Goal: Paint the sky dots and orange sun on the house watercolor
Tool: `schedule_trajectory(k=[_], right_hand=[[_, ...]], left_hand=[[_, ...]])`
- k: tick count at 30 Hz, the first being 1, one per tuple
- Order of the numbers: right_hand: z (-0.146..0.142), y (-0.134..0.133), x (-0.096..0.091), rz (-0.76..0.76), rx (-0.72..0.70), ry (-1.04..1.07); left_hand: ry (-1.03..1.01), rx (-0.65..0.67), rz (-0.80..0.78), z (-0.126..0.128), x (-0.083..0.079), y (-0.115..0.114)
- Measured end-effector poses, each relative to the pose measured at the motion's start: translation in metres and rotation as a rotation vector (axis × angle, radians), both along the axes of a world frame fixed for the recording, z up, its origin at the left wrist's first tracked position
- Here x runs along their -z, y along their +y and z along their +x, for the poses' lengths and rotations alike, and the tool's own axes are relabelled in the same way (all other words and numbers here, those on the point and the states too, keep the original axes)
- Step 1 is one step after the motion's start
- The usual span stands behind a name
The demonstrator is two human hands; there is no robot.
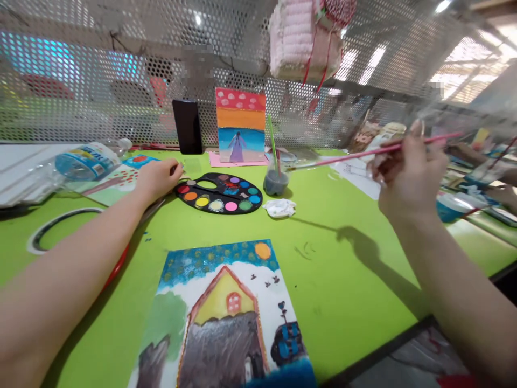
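My right hand [406, 172] is raised at the right, fingers closed on a pink paintbrush [347, 156] whose tip points left toward a small water cup [276, 181]. My left hand [158, 178] rests curled on the green table at the left end of a black paint palette [220, 194]; whether it holds anything I cannot make out. A painting of a yellow-roofed house [224, 318] lies in front of me, between my forearms.
A small canvas with a figure [240, 125] and a black phone [187, 126] lean against the perforated metal screen. A crumpled white tissue [280, 208] lies by the cup. A plastic bottle [83, 161] lies at the left. Another person's hands [504, 191] work at the far right.
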State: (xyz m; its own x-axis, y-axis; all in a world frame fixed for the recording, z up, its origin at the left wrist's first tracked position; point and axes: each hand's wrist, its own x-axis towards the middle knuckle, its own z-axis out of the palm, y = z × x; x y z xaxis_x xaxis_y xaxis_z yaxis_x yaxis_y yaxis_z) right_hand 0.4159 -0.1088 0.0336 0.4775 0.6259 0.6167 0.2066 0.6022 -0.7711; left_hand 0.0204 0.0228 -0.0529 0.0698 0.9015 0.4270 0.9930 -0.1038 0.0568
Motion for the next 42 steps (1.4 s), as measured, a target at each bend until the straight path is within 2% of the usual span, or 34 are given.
schedule_trajectory(k=[2,5,7,10,13,15,19,23,26,30,35,42], right_hand=[[-0.002,0.016,-0.018,0.065,0.044,-0.079],[-0.007,0.042,-0.034,-0.041,-0.011,-0.227],[-0.012,0.059,-0.039,-0.125,-0.070,-0.439],[-0.024,0.080,-0.040,-0.354,-0.207,-0.736],[-0.039,0.096,-0.039,-0.420,-0.217,-0.970],[-0.047,0.102,-0.038,-0.457,-0.251,-0.975],[-0.055,0.108,-0.036,-0.479,-0.221,-0.962],[-0.049,0.111,-0.034,-0.503,-0.262,-0.843],[-0.043,0.112,-0.034,-0.463,-0.287,-0.756],[-0.039,0.111,-0.035,-0.420,-0.271,-0.812],[-0.041,0.107,-0.035,-0.490,-0.187,-0.841],[-0.038,0.105,-0.033,-0.490,-0.241,-0.700]], left_hand=[[-0.019,0.013,-0.013,0.000,0.000,0.000],[-0.041,0.031,-0.013,0.000,0.000,0.000],[-0.054,0.038,-0.009,0.000,0.000,0.000],[-0.046,0.043,-0.009,0.000,-0.001,0.000],[-0.015,0.032,-0.008,0.000,-0.001,-0.001],[-0.003,0.020,-0.009,-0.001,-0.002,-0.002],[0.011,0.017,-0.014,-0.004,-0.004,-0.006],[0.033,0.042,-0.012,-0.005,-0.003,-0.006],[0.037,0.018,-0.002,-0.005,-0.001,-0.002],[0.035,0.014,0.006,-0.004,0.000,0.000],[0.032,0.018,0.006,-0.004,-0.002,-0.004],[0.020,0.017,0.006,-0.003,-0.001,-0.002]])
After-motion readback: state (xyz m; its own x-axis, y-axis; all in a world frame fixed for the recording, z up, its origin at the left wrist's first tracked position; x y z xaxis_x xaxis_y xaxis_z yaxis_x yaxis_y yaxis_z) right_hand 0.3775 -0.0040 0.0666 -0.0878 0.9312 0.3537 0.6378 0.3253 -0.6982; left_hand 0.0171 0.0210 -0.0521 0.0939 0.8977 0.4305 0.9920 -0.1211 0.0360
